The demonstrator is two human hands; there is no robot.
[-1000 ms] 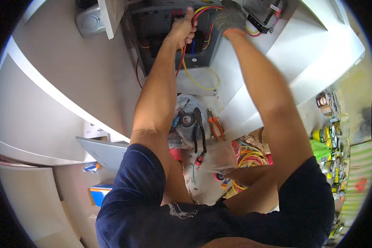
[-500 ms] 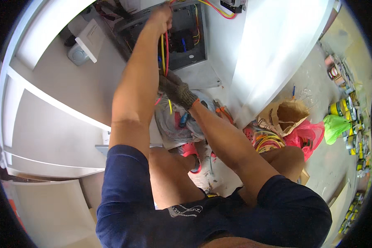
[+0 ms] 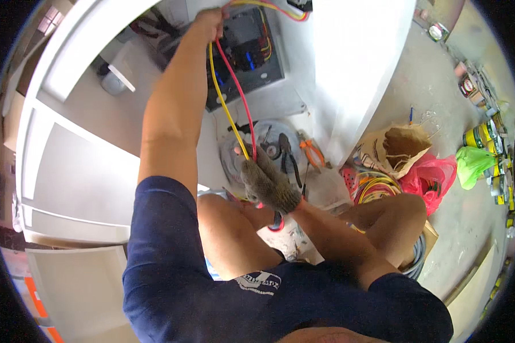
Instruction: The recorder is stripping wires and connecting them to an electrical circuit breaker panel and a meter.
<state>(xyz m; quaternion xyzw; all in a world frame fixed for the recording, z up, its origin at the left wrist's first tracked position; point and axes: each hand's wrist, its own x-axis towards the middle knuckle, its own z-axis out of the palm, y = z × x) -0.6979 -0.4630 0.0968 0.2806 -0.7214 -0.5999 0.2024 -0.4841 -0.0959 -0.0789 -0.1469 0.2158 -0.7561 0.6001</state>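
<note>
My bare left hand (image 3: 210, 24) is raised at the top, fingers closed around a yellow wire (image 3: 221, 98) and a red wire (image 3: 243, 94). From there both run down, taut and slightly bowed, to my right hand (image 3: 267, 182). That hand wears a grey-brown knitted glove and is closed around the wires low in front of my knees; their ends are hidden by it. Behind the wires an open dark electrical box (image 3: 272, 73) holds blue, red and yellow wiring. Past my right hand lie dark-handled pliers (image 3: 288, 153) and orange-handled pliers (image 3: 312, 153).
A white panel (image 3: 355, 57) stands on the right, white cabinetry (image 3: 80, 163) on the left. Coiled wires (image 3: 377, 187), a brown paper bag (image 3: 377, 153) and a red plastic bag (image 3: 438, 174) sit by my right knee. Farther right are a green bag (image 3: 474, 164) and several cans (image 3: 480, 136).
My right hand has moved down toward me along the wires, exposing a longer stretch of them and the pliers. My left hand still grips them, slightly farther left in the picture.
</note>
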